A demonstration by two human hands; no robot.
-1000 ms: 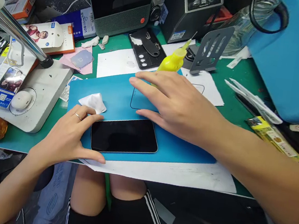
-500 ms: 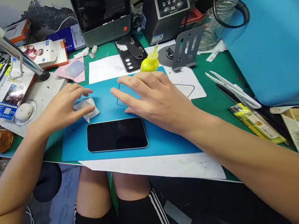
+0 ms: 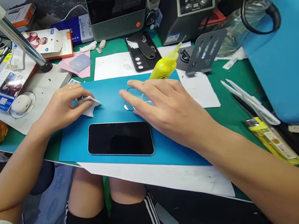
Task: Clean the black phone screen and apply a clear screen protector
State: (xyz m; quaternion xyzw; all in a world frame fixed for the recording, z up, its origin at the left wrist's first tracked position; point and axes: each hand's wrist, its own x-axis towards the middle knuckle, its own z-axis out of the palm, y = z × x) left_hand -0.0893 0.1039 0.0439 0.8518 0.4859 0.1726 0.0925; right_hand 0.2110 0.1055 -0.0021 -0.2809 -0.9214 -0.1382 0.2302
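Observation:
My left hand (image 3: 64, 105) pinches a small white wipe (image 3: 90, 107) between thumb and fingers, above the left part of the blue mat (image 3: 109, 85). A phone (image 3: 121, 137) lies face up on the mat, its black screen bare and its rim pale. My right hand (image 3: 163, 106) is behind the phone, its fingers stretched to the left. Under these fingers shows a clear screen protector (image 3: 131, 100) with a thin black border; it seems held from below, and most of it is hidden. Behind the right hand, a yellow squeeze bottle (image 3: 164, 66) leans right.
White paper (image 3: 158, 171) sticks out under the mat at the table's front edge. Behind are a dark phone back (image 3: 143, 51), a grey metal stand (image 3: 207, 52) and a tablet-like display (image 3: 111, 2). White tweezers (image 3: 251, 99) lie at the right, a lamp arm (image 3: 24, 42) at the left.
My left fingers have closed on the wipe and lifted it a little. The screen protector's right end no longer shows past my right hand. The view has shifted slightly.

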